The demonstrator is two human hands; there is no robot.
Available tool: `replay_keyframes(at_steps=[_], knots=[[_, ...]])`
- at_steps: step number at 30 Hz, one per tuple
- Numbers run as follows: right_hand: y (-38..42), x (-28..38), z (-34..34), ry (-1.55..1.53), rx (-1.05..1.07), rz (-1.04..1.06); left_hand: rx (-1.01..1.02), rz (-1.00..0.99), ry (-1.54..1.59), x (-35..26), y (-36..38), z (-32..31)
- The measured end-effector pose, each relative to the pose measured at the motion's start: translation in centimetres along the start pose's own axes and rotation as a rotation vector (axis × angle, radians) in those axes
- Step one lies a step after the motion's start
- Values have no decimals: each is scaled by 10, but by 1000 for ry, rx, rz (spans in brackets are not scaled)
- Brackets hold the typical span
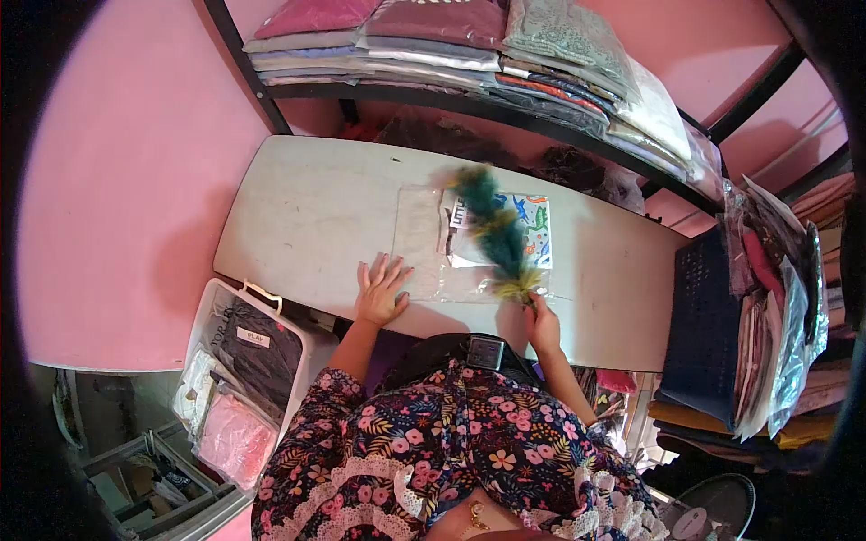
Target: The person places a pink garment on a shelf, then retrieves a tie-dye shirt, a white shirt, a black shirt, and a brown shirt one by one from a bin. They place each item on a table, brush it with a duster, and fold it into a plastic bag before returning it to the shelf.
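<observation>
My right hand (541,325) grips the lower end of a fluffy green and yellow duster (501,234), which is slightly blurred. The duster lies across or just above a clear plastic bag (419,243) holding a folded white item with colourful prints (538,221). My left hand (382,290) rests flat on the pale table (307,207), fingers spread, left of the bag, with nothing in it.
Above the table's far side, a black-framed shelf (433,97) holds stacks of bagged clothes. A white bin (311,356) with packed garments stands at lower left. At right is a dark blue basket (699,325) beside more bagged clothes (780,343).
</observation>
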State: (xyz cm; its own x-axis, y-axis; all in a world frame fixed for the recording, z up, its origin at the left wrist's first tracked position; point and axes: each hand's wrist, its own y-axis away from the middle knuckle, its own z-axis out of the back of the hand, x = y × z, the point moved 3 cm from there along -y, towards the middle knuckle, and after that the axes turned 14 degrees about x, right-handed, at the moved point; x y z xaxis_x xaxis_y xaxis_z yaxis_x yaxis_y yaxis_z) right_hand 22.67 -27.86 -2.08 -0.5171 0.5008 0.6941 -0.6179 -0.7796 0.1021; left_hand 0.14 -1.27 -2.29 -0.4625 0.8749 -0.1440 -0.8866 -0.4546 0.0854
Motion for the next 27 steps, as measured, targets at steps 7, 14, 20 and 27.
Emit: replay_keyframes(at_steps=[7, 14, 20, 27], knots=[[5, 13, -3, 50, 167, 158, -29, -44, 98, 1, 2, 0], [-36, 33, -2, 210, 169, 33, -24, -58, 132, -4, -1, 3], [-37, 49, -27, 247, 393, 237, -10, -48, 89, 4, -2, -11], [-29, -4, 9, 183, -5, -230, -45, -59, 148, -2, 0, -1]])
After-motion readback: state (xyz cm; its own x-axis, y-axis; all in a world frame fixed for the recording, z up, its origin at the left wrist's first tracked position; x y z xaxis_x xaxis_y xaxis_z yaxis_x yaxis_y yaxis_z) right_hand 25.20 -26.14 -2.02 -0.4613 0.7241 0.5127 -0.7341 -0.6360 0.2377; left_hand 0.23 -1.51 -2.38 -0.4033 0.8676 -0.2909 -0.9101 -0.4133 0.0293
